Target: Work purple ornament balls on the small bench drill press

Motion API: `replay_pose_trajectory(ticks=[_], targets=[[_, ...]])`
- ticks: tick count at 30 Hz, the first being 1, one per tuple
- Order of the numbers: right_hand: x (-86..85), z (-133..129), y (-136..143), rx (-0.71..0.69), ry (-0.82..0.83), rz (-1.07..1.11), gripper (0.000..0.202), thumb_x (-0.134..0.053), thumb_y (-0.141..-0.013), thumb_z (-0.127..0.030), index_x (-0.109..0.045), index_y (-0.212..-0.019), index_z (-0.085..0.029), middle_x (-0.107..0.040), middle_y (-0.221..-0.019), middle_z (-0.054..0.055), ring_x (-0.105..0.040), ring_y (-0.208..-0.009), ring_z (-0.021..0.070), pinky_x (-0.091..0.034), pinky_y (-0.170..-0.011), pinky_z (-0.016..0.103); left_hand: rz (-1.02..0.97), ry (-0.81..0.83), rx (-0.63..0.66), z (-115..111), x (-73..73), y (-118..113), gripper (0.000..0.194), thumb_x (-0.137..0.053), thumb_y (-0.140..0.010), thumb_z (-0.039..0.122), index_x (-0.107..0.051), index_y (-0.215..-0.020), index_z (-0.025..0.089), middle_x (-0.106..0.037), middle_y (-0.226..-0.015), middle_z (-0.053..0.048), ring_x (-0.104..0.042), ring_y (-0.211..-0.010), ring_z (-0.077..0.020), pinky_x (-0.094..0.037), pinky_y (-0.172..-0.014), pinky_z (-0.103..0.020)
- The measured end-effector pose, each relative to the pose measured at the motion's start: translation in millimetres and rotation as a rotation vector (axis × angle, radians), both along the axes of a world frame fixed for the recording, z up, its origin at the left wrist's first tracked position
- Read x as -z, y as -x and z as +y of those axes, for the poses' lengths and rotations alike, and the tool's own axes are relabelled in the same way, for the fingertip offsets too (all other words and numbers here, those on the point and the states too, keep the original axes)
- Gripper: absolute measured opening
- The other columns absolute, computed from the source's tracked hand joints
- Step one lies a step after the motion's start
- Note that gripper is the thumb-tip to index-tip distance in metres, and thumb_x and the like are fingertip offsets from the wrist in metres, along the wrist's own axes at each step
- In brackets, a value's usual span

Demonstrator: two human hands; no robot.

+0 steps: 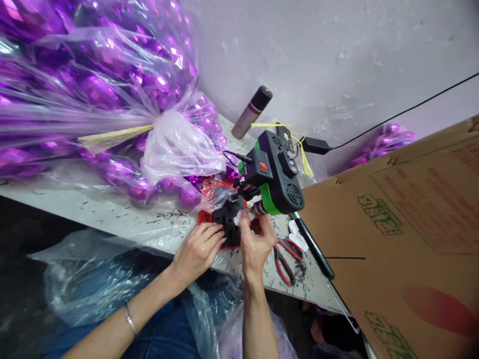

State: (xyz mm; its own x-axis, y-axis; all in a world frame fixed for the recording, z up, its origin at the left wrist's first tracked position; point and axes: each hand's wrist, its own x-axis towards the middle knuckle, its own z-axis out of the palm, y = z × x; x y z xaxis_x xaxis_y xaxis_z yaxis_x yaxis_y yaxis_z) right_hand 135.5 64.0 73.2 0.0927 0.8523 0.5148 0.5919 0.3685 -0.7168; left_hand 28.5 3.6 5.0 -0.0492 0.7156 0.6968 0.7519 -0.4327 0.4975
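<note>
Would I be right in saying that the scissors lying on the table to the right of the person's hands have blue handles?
Not quite: the head view shows the scissors have red handles, not blue. They do lie on the table, just right of the right hand.

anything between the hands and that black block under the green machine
Nothing visible does. The left hand already rests on the black block, and the right hand pinches a small white piece right above it, beside the green machine.

Small packing workshop: scuffed white bench point(112, 219), bagged purple baubles point(93, 89) at 10 o'clock, green-black bench machine point(279, 174) centre, cardboard carton point(404, 224) at 3 o'clock, red scissors point(286, 257), bare plaster wall point(337, 45).
</note>
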Motion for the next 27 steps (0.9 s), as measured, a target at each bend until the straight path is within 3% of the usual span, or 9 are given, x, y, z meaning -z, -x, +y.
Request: replay_pose_trajectory(ticks=[6, 9, 12, 16, 23, 27], targets=[[16.2, -16, -25, -0.001, 0.131, -0.09, 0.022, -0.061, -0.084, -0.037, -0.067, -0.083, -0.016, -0.062, -0.074, 0.001, -0.054, -0.063, 0.0137, -0.044, -0.06, 0.026, -0.067, -0.031, -0.055, -1, -1.3, -1, 0.015, -0.053, -0.094, 0.014, -0.067, -0.097, 0.011, -0.072, -0.096, -0.007, -0.064, -0.093, -0.0205, -0.057, -0.085, -0.036], [10.9, -21, -34, 0.03, 0.096, -0.073, 0.026, -0.063, -0.084, -0.04, -0.067, -0.091, -0.015, -0.065, -0.084, 0.004, -0.058, -0.072, 0.0158, -0.047, -0.065, 0.028, -0.08, -0.037, -0.073, -1, -0.4, -2, 0.014, -0.054, -0.094, 0.014, -0.067, -0.097, 0.011, -0.072, -0.096, -0.007, -0.064, -0.093, -0.0207, -0.057, -0.085, -0.036], [-1.0, -18, -26, 0.018, 0.02, -0.08, 0.025, -0.066, -0.084, -0.04, -0.067, -0.093, -0.017, -0.066, -0.089, 0.006, -0.06, -0.08, 0.0178, -0.047, -0.073, 0.03, -0.066, -0.027, -0.09, -1, 1.2, -3, 0.014, -0.054, -0.094, 0.015, -0.067, -0.097, 0.012, -0.072, -0.097, -0.007, -0.064, -0.093, -0.0218, -0.057, -0.085, -0.038], [-6.4, -8, -3, 0.03, -0.011, -0.036, 0.025, -0.062, -0.086, -0.042, -0.065, -0.078, -0.018, -0.063, -0.078, 0.003, -0.057, -0.074, 0.0168, -0.046, -0.073, 0.03, -0.072, -0.026, -0.072, -1, 1.8, -3, 0.015, -0.053, -0.094, 0.014, -0.068, -0.095, 0.011, -0.072, -0.097, -0.007, -0.064, -0.093, -0.0212, -0.057, -0.084, -0.037], [8.1, -9, -6, -0.021, 0.243, -0.03, 0.028, -0.063, -0.082, -0.043, -0.069, -0.075, -0.017, -0.065, -0.073, 0.002, -0.057, -0.069, 0.0164, -0.045, -0.067, 0.028, -0.099, -0.021, -0.065, -1, 2.5, -2, 0.016, -0.052, -0.095, 0.015, -0.068, -0.096, 0.012, -0.072, -0.097, -0.007, -0.064, -0.093, -0.021, -0.058, -0.085, -0.037], [4.0, -18, -21, -0.014, 0.257, -0.045, 0.031, -0.065, -0.08, -0.046, -0.072, -0.083, -0.016, -0.067, -0.077, 0.004, -0.059, -0.071, 0.0173, -0.046, -0.067, 0.029, -0.107, -0.022, -0.061, -1, 2.9, -3, 0.014, -0.054, -0.093, 0.014, -0.068, -0.095, 0.011, -0.072, -0.097, -0.008, -0.064, -0.093, -0.0213, -0.058, -0.084, -0.037]])
